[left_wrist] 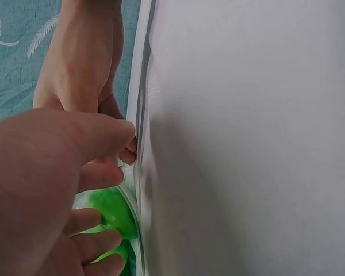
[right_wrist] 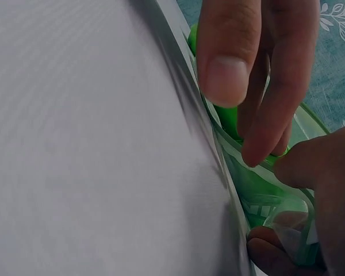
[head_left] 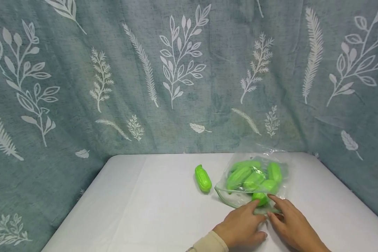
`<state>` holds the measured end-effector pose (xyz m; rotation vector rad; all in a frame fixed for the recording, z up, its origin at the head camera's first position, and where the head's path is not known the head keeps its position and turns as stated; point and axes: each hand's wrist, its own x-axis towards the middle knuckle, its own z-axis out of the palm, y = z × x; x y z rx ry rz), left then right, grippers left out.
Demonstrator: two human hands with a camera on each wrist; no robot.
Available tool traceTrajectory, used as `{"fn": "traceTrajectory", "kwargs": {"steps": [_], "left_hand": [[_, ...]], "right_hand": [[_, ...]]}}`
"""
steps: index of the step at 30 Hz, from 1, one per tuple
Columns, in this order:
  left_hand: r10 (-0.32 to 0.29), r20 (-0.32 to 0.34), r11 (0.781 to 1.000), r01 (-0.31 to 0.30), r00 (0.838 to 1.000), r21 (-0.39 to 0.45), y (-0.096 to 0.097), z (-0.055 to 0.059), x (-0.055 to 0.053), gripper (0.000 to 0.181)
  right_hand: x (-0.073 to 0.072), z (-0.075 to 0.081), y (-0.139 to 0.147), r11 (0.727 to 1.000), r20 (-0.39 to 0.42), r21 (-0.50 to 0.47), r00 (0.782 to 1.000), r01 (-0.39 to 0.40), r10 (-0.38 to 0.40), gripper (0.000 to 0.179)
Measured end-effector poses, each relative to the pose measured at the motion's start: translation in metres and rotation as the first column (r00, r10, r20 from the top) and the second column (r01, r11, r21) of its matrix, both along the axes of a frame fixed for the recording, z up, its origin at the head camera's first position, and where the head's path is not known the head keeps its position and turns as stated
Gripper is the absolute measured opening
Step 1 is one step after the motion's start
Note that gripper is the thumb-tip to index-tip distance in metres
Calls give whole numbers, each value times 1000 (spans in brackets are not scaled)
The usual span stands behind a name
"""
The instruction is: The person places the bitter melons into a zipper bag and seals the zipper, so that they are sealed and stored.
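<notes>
A clear zip bag with a green rim lies on the table, its mouth facing me. Inside it are several bright green, cucumber-shaped vegetables. One green vegetable sits right at the mouth. My left hand reaches to that mouth with fingers extended, the fingertips by this vegetable and the thumb apart. At the bag's near right edge, my right hand pinches the rim between thumb and fingers. In the right wrist view, the bag's rim runs toward the right hand, below the left hand's fingers.
Another green vegetable lies alone on the white table, left of the bag. A blue-green curtain with white leaf patterns hangs behind the table and along both sides.
</notes>
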<state>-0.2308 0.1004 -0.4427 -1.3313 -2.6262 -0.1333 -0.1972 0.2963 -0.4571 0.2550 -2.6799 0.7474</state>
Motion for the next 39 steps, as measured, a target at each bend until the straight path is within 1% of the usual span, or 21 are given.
{"fn": "traceTrajectory", "kwargs": {"steps": [5, 11, 15, 17, 18, 21, 23, 24, 26, 28, 30, 31, 32, 35, 38, 39], "left_hand": [[-13, 0, 1000, 13, 1000, -3, 2, -2, -3, 49], [-9, 28, 1000, 9, 1000, -9, 5, -4, -5, 52], [-7, 15, 1000, 7, 1000, -8, 7, -5, -7, 53], [-14, 19, 1000, 14, 1000, 3, 8, -4, -8, 52], [-12, 32, 1000, 12, 999, 10, 7, -3, -8, 52], [-7, 71, 999, 5, 997, 33, 3, 0, -7, 49], [-9, 81, 998, 5, 997, 58, -2, 2, -6, 44], [-13, 76, 997, 7, 997, 75, -4, 4, -6, 41], [-29, 34, 993, 25, 999, 116, -10, 7, -7, 36], [-40, -22, 984, 44, 999, 174, -16, 10, -8, 31], [-32, -55, 972, 44, 998, 231, -21, 13, -10, 28], [-23, -76, 965, 42, 997, 260, -25, 15, -12, 26], [-12, -79, 956, 35, 997, 293, -28, 15, -14, 24], [23, -43, 923, -5, 999, 384, -39, 17, -21, 21], [57, -31, 887, -36, 998, 460, -52, 18, -27, 19], [67, -37, 877, -41, 997, 479, -57, 19, -29, 19]], "right_hand": [[-1, 0, 1, 1000, -10, 20, 1000, -4, 4, 57], [-2, -2, 2, 1000, -4, 26, 1000, -3, 3, 57], [-1, -2, 3, 1000, -11, 28, 1000, -3, 3, 57], [0, -1, 3, 1000, -14, 26, 1000, 1, -1, 57], [0, 0, 4, 1000, -12, 24, 1000, 4, -4, 57], [0, 1, 4, 1000, 23, 10, 1000, 0, 0, 58], [-1, 1, 4, 1000, 46, 5, 999, -7, 7, 58], [-1, 2, 4, 1000, 46, 6, 999, -8, 8, 58], [-2, 3, 4, 1000, 23, 24, 1000, -3, 2, 58], [-3, 5, 4, 999, -9, 45, 1000, 4, -4, 58], [-3, 6, 3, 998, -36, 65, 999, 14, -12, 58], [-3, 6, 3, 997, -35, 71, 999, 15, -13, 58], [-4, 6, 3, 997, -33, 71, 999, 13, -10, 58], [-3, 3, 2, 998, -20, 60, 1000, 12, -11, 58], [-3, 1, 1, 999, -7, 42, 1000, 7, -6, 57], [-3, 0, 0, 999, -3, 33, 1000, 2, -2, 57]]}}
